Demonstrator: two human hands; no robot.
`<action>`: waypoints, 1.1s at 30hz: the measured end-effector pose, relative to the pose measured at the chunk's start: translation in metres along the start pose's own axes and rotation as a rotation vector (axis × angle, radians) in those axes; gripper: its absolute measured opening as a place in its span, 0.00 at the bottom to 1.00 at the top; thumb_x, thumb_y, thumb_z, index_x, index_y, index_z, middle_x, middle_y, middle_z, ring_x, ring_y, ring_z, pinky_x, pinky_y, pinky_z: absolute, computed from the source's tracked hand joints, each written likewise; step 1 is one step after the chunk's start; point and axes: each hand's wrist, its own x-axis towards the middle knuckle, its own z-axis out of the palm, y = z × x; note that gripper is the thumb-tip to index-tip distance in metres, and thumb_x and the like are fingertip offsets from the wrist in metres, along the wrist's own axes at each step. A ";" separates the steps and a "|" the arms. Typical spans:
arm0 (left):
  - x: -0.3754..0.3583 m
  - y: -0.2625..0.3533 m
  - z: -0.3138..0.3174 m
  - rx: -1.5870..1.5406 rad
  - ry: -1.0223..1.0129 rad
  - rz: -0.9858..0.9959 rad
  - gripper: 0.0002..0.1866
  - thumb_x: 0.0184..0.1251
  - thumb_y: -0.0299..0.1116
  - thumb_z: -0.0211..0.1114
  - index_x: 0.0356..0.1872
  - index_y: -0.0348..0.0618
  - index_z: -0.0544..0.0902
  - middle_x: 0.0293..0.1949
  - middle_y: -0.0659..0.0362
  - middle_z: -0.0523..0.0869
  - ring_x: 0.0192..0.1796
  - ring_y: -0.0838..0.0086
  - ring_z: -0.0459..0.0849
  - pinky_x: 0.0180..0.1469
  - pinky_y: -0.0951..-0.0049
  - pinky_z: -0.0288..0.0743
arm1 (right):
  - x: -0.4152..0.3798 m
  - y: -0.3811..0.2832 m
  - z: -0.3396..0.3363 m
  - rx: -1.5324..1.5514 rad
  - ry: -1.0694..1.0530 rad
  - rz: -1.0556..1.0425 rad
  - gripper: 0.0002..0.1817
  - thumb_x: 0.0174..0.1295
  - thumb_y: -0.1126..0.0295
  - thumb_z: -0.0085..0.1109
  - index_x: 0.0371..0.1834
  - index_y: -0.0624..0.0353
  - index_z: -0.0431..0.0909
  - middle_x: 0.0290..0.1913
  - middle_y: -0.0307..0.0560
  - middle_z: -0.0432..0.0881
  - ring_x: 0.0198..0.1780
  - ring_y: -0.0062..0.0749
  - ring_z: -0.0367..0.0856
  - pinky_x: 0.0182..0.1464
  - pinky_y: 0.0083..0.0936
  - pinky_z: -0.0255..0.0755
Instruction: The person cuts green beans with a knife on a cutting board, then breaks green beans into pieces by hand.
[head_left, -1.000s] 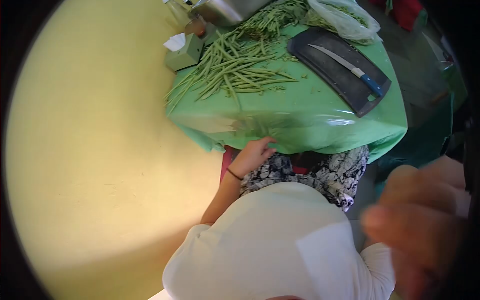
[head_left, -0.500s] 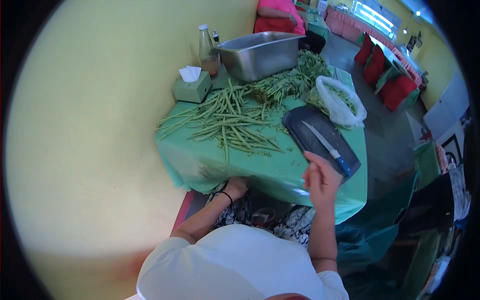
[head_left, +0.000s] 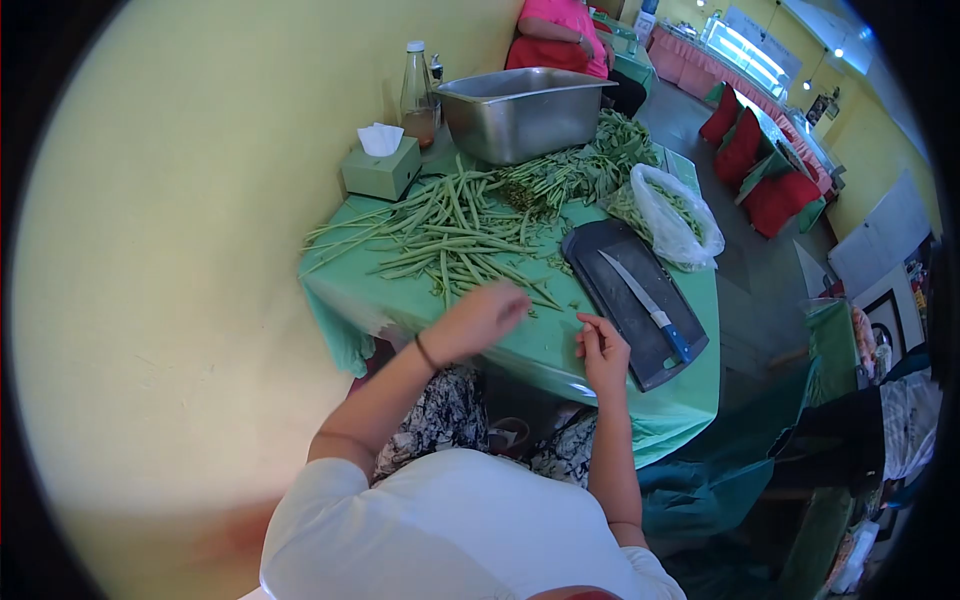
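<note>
Loosely heaped slender beans point(head_left: 455, 225) near curled left fingers point(head_left: 513, 299).

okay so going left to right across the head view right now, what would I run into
Tissue box, left hand, right hand, knife handle, red chairs.

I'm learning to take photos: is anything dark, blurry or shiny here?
In the head view, black corners round the picture off; the left hand looks slightly smeared; the tablecloth shines at its front edge; a far display glows bluish-white.
</note>
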 end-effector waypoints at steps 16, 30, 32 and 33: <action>0.128 -0.067 -0.019 0.330 0.013 -0.137 0.07 0.51 0.31 0.63 0.29 0.38 0.84 0.31 0.49 0.84 0.34 0.54 0.82 0.39 0.60 0.76 | 0.031 -0.018 -0.010 0.030 -0.137 -0.059 0.10 0.65 0.76 0.50 0.44 0.63 0.81 0.24 0.39 0.77 0.21 0.19 0.70 0.26 0.15 0.65; 0.188 -0.089 -0.018 0.376 -0.203 -0.155 0.10 0.42 0.35 0.72 0.25 0.41 0.85 0.24 0.56 0.85 0.26 0.62 0.80 0.35 0.67 0.75 | 0.211 0.014 0.057 -0.731 0.023 -0.436 0.11 0.55 0.72 0.57 0.41 0.57 0.83 0.30 0.52 0.80 0.29 0.51 0.78 0.34 0.40 0.73; 0.186 -0.087 -0.013 0.430 -0.261 -0.139 0.09 0.42 0.34 0.72 0.25 0.41 0.85 0.24 0.57 0.86 0.26 0.63 0.80 0.35 0.67 0.75 | 0.200 0.023 0.068 -0.753 -0.055 -0.342 0.10 0.53 0.72 0.58 0.39 0.55 0.83 0.32 0.54 0.79 0.32 0.55 0.78 0.37 0.43 0.73; 0.182 -0.093 -0.003 0.465 -0.257 -0.155 0.09 0.45 0.34 0.71 0.25 0.41 0.85 0.24 0.57 0.86 0.26 0.64 0.80 0.34 0.68 0.75 | 0.194 0.029 0.072 -0.840 -0.086 -0.353 0.09 0.54 0.71 0.58 0.37 0.55 0.83 0.34 0.54 0.79 0.33 0.54 0.78 0.38 0.43 0.73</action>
